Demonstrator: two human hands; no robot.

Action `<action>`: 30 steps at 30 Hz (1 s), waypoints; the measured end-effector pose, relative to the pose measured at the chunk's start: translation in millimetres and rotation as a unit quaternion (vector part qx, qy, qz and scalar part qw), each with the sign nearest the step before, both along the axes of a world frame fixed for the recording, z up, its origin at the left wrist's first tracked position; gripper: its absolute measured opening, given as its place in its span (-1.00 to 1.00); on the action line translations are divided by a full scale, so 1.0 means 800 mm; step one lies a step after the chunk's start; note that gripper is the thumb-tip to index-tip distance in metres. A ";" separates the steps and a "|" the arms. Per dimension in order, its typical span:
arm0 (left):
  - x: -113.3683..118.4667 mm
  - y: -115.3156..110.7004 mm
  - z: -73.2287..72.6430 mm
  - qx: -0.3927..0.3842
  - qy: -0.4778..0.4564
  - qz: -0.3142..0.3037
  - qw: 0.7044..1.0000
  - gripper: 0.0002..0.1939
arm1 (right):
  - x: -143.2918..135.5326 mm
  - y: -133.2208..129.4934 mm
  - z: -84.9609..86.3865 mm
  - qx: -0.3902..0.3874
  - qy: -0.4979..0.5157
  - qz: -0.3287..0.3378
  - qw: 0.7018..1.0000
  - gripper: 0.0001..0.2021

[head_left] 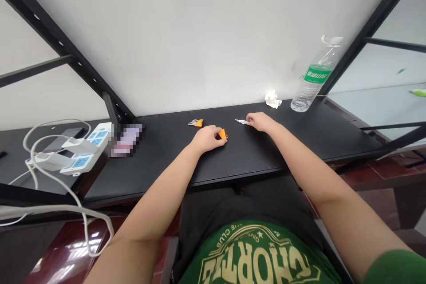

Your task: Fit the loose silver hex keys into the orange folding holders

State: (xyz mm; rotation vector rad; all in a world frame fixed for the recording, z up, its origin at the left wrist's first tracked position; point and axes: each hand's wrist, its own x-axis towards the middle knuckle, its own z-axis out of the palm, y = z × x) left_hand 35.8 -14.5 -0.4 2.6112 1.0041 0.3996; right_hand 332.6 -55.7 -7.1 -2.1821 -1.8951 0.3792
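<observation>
My left hand [209, 139] is closed around a small orange plastic holder [222, 134], resting low over the black tabletop; dark slots or bits show at its edge. Further right, my right hand [260, 121] has its fingers pinched at the near end of several thin silver metal rods [241, 121], which lie fanned on the table and look like hex keys. Behind my left hand lies a second orange holder [199, 123], with several thin metal rods sticking out to the left. My fingers partly hide the held holder and the rods' right ends.
A large clear water bottle [317, 75] with a green label stands at the back right, beside a crumpled white tissue [273, 99]. On the left are a blurred-out flat object [127, 140], a white power strip [88, 148] with plugs, and loose white cables [61, 177]. Black metal posts frame both sides.
</observation>
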 end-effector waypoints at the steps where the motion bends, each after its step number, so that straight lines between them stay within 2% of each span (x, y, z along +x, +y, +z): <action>1: 0.000 0.000 0.000 0.000 0.003 0.000 1.000 -0.69 | 0.002 0.001 0.000 -0.001 0.001 0.005 1.000 -0.87; 6: 0.001 -0.002 0.000 0.012 0.008 -0.004 1.000 -0.69 | 0.000 -0.012 0.004 0.024 0.019 -0.001 1.000 -0.84; 8: 0.002 -0.004 0.000 0.029 0.004 -0.008 1.000 -0.71 | -0.012 -0.025 0.008 0.068 0.032 -0.007 0.997 -0.76; 10: 0.004 -0.007 0.001 0.052 0.000 -0.015 0.999 -0.72 | -0.032 -0.039 0.012 0.101 0.067 0.013 0.993 -0.77; 12: 0.007 -0.012 0.001 0.073 -0.006 -0.022 0.997 -0.73 | -0.055 -0.050 0.014 0.064 0.142 0.067 0.985 -0.83; 14: 0.009 -0.016 0.001 0.089 -0.011 -0.025 0.996 -0.74 | -0.075 -0.058 0.012 0.000 0.223 0.097 0.970 -0.77; 18: 0.014 -0.020 0.000 0.118 -0.016 -0.025 0.993 -0.73 | -0.096 -0.058 0.004 -0.033 0.344 0.089 0.934 -0.74; 21: 0.017 -0.019 -0.002 0.127 -0.018 -0.026 0.991 -0.70 | -0.102 -0.054 -0.003 -0.026 0.401 0.075 0.913 -0.75; 26: 0.021 -0.017 -0.006 0.142 -0.021 -0.011 0.990 -0.71 | -0.106 -0.051 -0.010 0.017 0.416 0.045 0.908 -0.74; 30: 0.018 -0.014 -0.006 0.141 0.003 0.002 0.990 -0.69 | -0.087 -0.054 -0.004 0.057 0.353 0.016 0.934 -0.73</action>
